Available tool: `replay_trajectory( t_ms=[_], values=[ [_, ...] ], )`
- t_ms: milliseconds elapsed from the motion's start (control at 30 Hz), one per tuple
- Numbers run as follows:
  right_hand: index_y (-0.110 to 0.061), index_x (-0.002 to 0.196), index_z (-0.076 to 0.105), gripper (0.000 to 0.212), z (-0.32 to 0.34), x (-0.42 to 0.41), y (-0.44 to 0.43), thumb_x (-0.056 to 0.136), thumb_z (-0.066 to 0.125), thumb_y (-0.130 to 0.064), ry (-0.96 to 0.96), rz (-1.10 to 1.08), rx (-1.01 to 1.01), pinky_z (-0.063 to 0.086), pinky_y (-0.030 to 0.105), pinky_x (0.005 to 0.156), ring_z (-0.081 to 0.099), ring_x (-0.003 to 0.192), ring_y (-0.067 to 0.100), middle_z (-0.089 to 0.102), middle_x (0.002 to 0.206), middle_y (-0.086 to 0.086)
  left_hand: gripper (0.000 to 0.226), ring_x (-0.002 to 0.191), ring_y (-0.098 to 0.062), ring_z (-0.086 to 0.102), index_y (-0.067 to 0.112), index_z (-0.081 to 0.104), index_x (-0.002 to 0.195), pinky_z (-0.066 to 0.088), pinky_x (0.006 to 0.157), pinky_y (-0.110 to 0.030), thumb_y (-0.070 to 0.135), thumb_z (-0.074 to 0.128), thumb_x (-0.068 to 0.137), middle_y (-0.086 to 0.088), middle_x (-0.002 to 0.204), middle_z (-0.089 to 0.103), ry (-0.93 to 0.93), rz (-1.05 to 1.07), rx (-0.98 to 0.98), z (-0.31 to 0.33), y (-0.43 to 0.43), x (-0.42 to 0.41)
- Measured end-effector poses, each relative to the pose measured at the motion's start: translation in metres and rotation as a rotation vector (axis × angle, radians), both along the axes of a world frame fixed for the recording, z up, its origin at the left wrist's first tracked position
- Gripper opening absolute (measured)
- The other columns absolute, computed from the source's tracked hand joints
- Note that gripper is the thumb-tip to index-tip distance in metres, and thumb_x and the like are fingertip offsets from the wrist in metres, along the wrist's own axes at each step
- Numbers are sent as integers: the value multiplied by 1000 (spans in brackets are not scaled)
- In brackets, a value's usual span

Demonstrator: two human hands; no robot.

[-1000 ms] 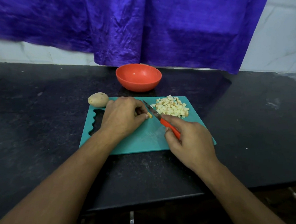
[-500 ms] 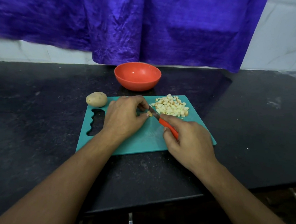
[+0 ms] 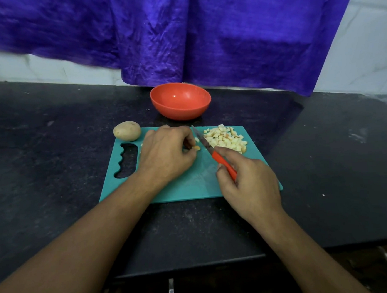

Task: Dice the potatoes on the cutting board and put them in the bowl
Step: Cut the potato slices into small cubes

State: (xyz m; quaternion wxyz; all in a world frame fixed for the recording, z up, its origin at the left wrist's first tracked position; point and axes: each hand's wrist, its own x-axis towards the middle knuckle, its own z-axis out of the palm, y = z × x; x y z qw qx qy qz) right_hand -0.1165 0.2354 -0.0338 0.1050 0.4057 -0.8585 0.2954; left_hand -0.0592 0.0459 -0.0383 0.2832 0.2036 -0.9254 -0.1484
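The left hand (image 3: 165, 152) is pinching a small potato piece (image 3: 196, 148) against the cutting board (image 3: 190, 185). The right hand (image 3: 247, 183) is gripping the knife (image 3: 223, 163), its blade just beside those fingertips. With so little to hold, the piece could be slipping and the blade nicking a finger. Diced potato (image 3: 226, 139) is lying beside the blade, a whole potato (image 3: 127, 130) is waiting at the board's corner, and the bowl (image 3: 180, 100) is sitting beyond.

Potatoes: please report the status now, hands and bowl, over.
Left hand pinches small potato piece, right hand holds knife beside it. Diced pile on cutting board, bowl empty. Whole potato uncut at board's far left corner. Nothing in the way.
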Motion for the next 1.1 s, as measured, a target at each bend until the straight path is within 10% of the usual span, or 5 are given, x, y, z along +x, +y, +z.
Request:
replay_trajectory(
  t_ms=[333,767,1100],
  values=[
    [-37,137,61,41,3,5,-5,97,55,-33,25,14,42,40,23,50,51,52,4,59,63,-13,7,86,-6,64,36,70,82,55,86,-43,34,77,82,22,77,68,-6,20,101,4,-4,5],
    [-38,139,58,42,3,10,-15,99,50,-36,39,21,111,42,28,55,54,59,7,55,66,-16,14,70,23,53,37,72,73,37,63,-9,29,80,82,42,59,52,22,9,179,6,-4,6],
    [-38,144,54,45,6,7,-12,100,47,-36,95,60,229,48,31,62,63,73,11,70,85,-10,6,79,0,65,33,77,77,55,78,-32,30,78,83,23,78,72,18,24,144,6,-3,4]
  ],
)
